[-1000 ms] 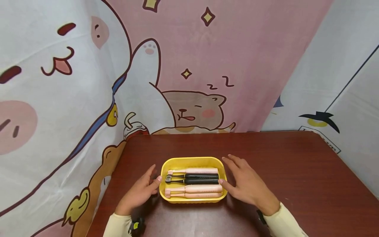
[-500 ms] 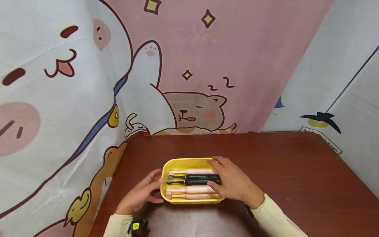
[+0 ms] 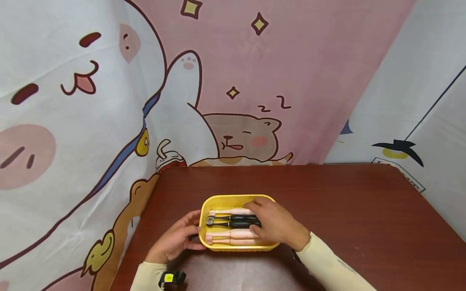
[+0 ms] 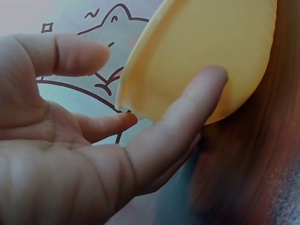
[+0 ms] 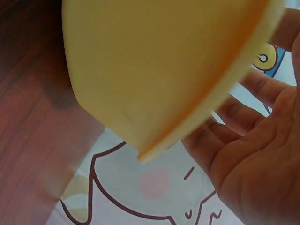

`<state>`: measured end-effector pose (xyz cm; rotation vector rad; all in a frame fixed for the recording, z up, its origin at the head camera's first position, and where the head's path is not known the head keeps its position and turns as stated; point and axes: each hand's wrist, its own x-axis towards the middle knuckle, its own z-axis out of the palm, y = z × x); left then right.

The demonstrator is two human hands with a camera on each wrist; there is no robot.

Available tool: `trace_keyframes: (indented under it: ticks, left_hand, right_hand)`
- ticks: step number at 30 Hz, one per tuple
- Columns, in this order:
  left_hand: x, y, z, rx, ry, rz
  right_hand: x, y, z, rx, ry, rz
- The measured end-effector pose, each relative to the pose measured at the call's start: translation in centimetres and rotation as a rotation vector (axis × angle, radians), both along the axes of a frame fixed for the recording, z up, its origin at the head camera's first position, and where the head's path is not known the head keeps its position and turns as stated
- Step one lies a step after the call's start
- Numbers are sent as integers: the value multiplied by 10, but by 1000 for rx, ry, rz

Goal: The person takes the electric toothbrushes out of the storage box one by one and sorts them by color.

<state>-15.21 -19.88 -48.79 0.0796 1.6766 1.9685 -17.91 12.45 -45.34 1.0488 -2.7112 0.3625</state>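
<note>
A yellow plastic basket (image 3: 218,200) holds electric toothbrushes lying side by side: pale pink toothbrushes (image 3: 236,233) at its front and back, black toothbrushes (image 3: 233,224) between them. My left hand (image 3: 178,236) is at the basket's left end. In the left wrist view, a straight finger touches the outside wall (image 4: 225,42) while the other digits stand apart. My right hand (image 3: 276,222) reaches over the right rim, its fingers and thumb spread above the toothbrush handles, covering their ends. In the right wrist view, the right fingers (image 5: 239,115) pass behind the rim, their tips hidden.
The basket stands on a dark reddish-brown table (image 3: 327,194). A cartoon-printed cloth (image 3: 291,60) hangs behind the table and along its left side.
My right hand has moved left from beside the basket to over the toothbrush handles. My left hand has come closer against the left end. The toothbrushes lie as before.
</note>
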Motion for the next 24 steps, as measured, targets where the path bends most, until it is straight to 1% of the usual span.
trace_keyframes:
  ticks: [2, 7, 14, 19, 24]
  left_hand:
    - [0, 0, 0, -3, 0, 2]
    - [1, 1, 1, -15, 2, 0]
    - [2, 1, 4, -29, -2, -1]
    - [1, 1, 4, -27, 3, -11]
    - [1, 1, 3, -25, 1, -9]
  right_hand:
    - [-1, -2, -3, 18, -5, -4]
    - [-4, -8, -6, 51, -50, 2]
    - [-7, -14, -8, 62, -104, 34]
    - [-10, -16, -8, 62, -115, 59]
    - [-13, -18, -7, 66, -160, 69]
